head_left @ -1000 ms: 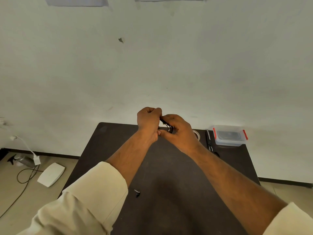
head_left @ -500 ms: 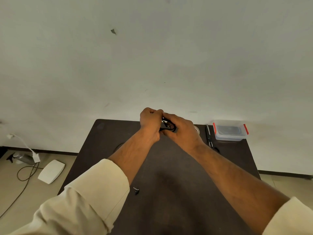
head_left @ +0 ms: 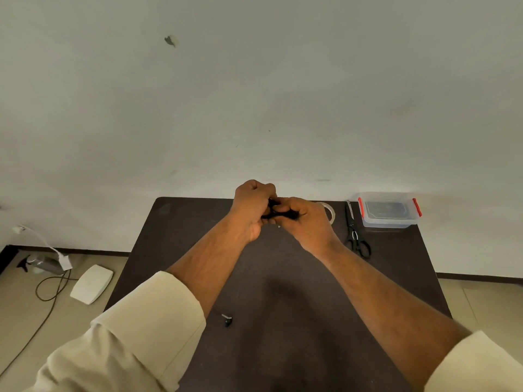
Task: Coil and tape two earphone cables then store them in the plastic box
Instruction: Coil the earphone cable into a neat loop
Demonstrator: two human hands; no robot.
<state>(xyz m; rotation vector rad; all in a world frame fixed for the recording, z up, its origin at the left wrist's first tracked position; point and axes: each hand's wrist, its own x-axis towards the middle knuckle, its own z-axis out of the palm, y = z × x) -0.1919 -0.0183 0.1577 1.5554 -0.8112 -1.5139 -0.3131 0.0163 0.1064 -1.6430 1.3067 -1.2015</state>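
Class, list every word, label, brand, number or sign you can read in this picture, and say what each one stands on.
None can be read.
Box: a dark panel shows through the lid, too blurred to tell if it bears print.
Scissors, tape roll, wall: no lettering shows.
Floor device: plain white, no marking shows.

On the table (head_left: 198, 250), the scissors (head_left: 355, 230) lie between the tape roll (head_left: 330, 212) (partly hidden, seemingly) and the plastic box (head_left: 389, 212).

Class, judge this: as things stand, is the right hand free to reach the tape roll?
Probably not yet: the right hand and left hand both grip the coiled cable, though the tape roll lies unobstructed just beside it.
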